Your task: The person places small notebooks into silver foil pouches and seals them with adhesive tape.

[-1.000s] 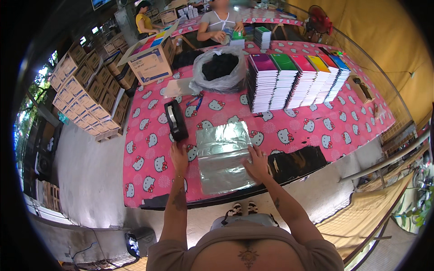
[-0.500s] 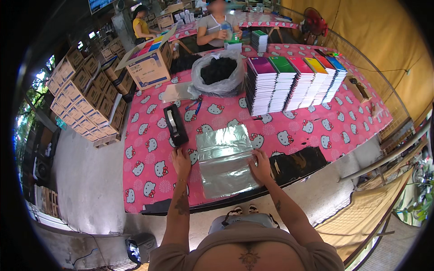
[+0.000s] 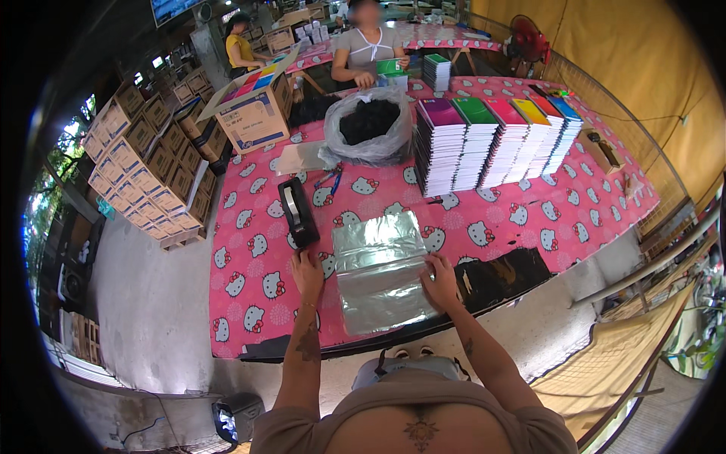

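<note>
A pink-covered bench [image 3: 529, 227] carries a clear plastic sleeve [image 3: 382, 272] lying flat near its front edge. The right hand [image 3: 441, 281] presses the sleeve's right edge (fingers spread flat, gripping nothing). The left hand [image 3: 307, 271] rests beside a black tape dispenser [image 3: 297, 212], fingers loosely curled.

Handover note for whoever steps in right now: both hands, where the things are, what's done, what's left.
Left hand: open, resting on the pink tablecloth just below the black tape dispenser, beside the left edge of the clear plastic bags.
Right hand: fingers pressing the bags' right edge, nothing gripped.
Stacks of notebooks stand beyond the bags, by a bag of dark items.
Done: bags lie flat at the table's near edge.
Left: nothing is in the top bag or taped yet.
</note>
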The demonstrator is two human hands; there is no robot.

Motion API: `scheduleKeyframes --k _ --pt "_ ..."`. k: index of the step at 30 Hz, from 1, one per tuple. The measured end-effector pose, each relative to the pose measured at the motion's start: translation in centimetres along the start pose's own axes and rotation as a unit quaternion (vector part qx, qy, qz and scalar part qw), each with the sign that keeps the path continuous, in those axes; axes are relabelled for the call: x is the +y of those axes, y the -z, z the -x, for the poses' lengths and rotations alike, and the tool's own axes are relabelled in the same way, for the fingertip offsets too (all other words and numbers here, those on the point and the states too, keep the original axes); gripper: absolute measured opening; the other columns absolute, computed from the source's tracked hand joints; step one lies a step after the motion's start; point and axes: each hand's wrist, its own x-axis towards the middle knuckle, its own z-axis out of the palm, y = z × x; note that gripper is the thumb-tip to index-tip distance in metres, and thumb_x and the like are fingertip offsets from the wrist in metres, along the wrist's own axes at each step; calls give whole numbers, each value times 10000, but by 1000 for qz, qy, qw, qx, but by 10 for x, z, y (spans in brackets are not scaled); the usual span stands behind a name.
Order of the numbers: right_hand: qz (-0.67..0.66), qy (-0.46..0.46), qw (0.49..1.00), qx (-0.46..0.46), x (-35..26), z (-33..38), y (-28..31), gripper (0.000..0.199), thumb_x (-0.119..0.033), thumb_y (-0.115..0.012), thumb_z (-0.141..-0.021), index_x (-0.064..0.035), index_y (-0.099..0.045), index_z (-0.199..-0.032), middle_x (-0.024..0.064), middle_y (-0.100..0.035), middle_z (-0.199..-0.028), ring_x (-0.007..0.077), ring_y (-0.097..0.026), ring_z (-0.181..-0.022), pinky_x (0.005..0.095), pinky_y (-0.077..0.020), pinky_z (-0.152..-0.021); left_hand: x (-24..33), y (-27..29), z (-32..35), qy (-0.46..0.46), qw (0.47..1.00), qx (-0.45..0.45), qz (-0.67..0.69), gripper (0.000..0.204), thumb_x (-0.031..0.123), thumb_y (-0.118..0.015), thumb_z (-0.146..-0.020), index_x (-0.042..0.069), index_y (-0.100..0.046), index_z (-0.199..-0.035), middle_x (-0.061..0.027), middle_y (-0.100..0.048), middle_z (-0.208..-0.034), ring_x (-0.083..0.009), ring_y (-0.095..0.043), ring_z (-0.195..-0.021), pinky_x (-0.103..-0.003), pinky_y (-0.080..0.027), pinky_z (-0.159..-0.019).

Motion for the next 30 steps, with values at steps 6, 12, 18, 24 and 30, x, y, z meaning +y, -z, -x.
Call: scheduleKeyframes --k 6,12,18,24,30 --pt "-7 -1 1000 -4 -1 2 1 373 -134 -700 -806 -49 -627 -1162 139 -604 -1177 308 -609 -1028 421 -466 -902 -1 -1 2 -11 1000 13 -7 294 165 -654 -852 -18 -618 -1080 -227 -572 -1161 -428 -541 -1064 -495 -450 -926" --pt "-71 -42 996 -31 5 1 0 407 -147 -708 -823 -48 -617 -1206 120 -602 -1181 289 -612 -1004 404 -466 -902 1 6 -4 -8 1000 6 -20 292 176 -677 -852 -22 -625 -1061 -226 -590 -1152 -428 -566 -1041 -492 -467 -904" --pt "-497 -326 804 -15 7 -35 14 468 -327 -650 -945 -138 -542 -1359 69 -556 -1283 219 -559 -1129 383 -478 -902 128 0 -6 8 957 13 289 357 174 -638 -919 -19 -567 -1210 -188 -569 -1280 -331 -534 -1165 -431 -414 -992" --pt "-759 -260 586 -116 -40 -67 58 706 -579 -411 -1007 -109 -320 -1525 87 -410 -1514 258 -455 -1320 451 -349 -1123 314 -23 48 -282 876 -149 363 617 404 -370 -1018 58 -317 -1526 -234 -180 -1611 -433 -154 -1484 -609 -141 -1160" --pt "-443 -109 889 -42 -9 -113 209 610 -408 -500 -1009 -58 -371 -1492 113 -412 -1511 280 -381 -1401 415 -294 -1162 359 -63 -6 -222 954 -72 189 576 348 -574 -967 17 -455 -1423 -259 -355 -1520 -476 -309 -1406 -597 -208 -1139"
